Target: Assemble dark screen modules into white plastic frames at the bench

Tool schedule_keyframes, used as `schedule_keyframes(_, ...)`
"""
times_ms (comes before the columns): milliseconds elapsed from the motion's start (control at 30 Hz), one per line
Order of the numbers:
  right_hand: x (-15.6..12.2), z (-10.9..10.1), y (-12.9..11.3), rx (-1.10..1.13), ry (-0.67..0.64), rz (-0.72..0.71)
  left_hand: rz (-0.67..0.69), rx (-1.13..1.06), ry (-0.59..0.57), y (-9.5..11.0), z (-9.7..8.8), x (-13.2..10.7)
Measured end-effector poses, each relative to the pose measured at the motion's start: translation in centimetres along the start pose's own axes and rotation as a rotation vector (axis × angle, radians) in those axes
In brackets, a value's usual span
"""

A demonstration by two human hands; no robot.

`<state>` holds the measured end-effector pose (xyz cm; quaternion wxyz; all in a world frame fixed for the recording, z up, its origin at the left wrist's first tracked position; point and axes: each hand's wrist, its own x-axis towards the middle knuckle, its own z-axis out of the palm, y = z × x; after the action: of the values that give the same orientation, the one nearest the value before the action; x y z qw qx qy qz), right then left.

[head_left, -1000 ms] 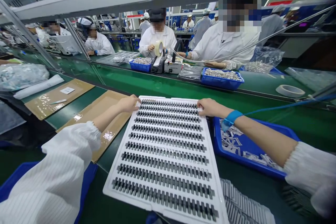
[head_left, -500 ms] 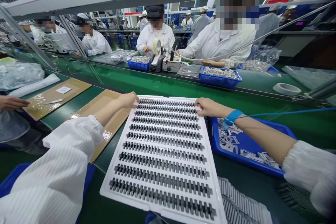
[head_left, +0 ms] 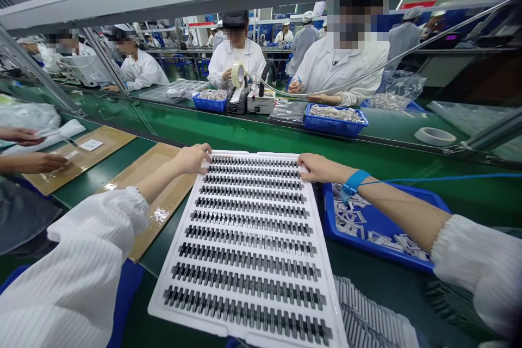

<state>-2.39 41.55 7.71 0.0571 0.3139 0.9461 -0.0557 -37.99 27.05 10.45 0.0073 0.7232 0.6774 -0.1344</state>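
A large white plastic tray (head_left: 249, 246) lies tilted in front of me, its slots lined with rows of small dark metallic parts (head_left: 248, 210). At its far left corner, my left hand (head_left: 192, 160) grips the rim with fingers curled over it. My right hand (head_left: 316, 167) pinches the far right corner and wears a blue wrist strap (head_left: 354, 185) with a cord leading right. Just right of the tray stands a blue bin (head_left: 383, 253) holding loose white frame-like pieces (head_left: 402, 244). Nearer to me, grey slatted pieces (head_left: 369, 315) lie partly under the tray's edge.
Brown cardboard (head_left: 141, 228) lies left of the tray. Another person's hands (head_left: 44, 163) are over a second board (head_left: 108, 141). Across the green bench, co-workers sit behind a tape dispenser (head_left: 237, 92), a blue bin (head_left: 335, 122) and a tape roll (head_left: 434, 136).
The view has shifted slightly, while both my hands keep hold of the tray. At left, the other person's hands have come further in over the board with a thin item.
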Motion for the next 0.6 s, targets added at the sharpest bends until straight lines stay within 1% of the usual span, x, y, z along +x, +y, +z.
schedule_keyframes(133,0.01,-0.13,-0.03,0.008,-0.003,-0.013,-0.007,-0.005,-0.005,-0.21,0.37,-0.01)
schedule_keyframes(333,0.28,-0.06,-0.12,0.012,-0.002,0.004,0.025,-0.021,-0.060,-0.51,0.65,0.37)
schedule_keyframes(600,0.03,0.36,-0.12,-0.002,0.019,0.015,0.028,0.026,-0.008,-0.13,0.37,-0.02)
